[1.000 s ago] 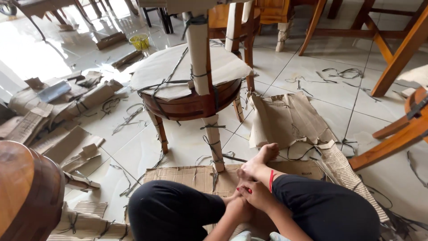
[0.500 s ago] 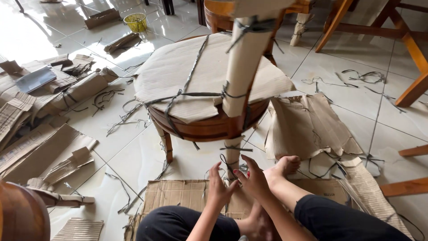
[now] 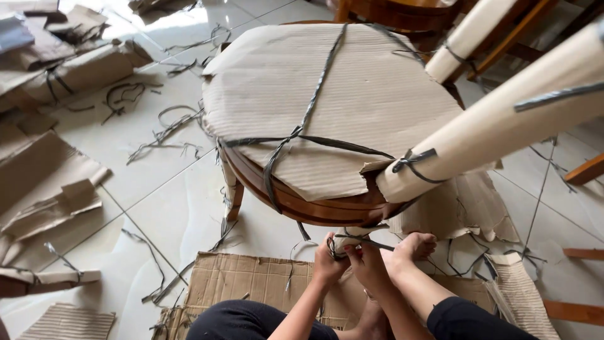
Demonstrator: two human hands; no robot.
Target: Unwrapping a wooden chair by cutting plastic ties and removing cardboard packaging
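A wooden chair lies on its side, its seat (image 3: pixel 327 107) wrapped in corrugated cardboard tied with dark plastic straps (image 3: pixel 302 135). One cardboard-wrapped leg (image 3: pixel 497 126) juts toward me at the upper right. My left hand (image 3: pixel 328 263) and my right hand (image 3: pixel 368 264) are close together under the seat's rim, both gripping the wrapped lower leg (image 3: pixel 347 240) and the strap knot on it. My bare foot (image 3: pixel 412 247) rests just right of the hands.
I sit on a flat cardboard sheet (image 3: pixel 245 283) on white tiles. Cardboard scraps (image 3: pixel 50 201) and cut straps (image 3: pixel 163 126) litter the floor to the left. Torn cardboard (image 3: pixel 465 208) lies right of the chair, with other wooden furniture parts (image 3: pixel 585 170) beyond.
The view has moved in closer and lower toward the chair. My hands went from my lap up to the wrapped lower leg and now grip the strap there.
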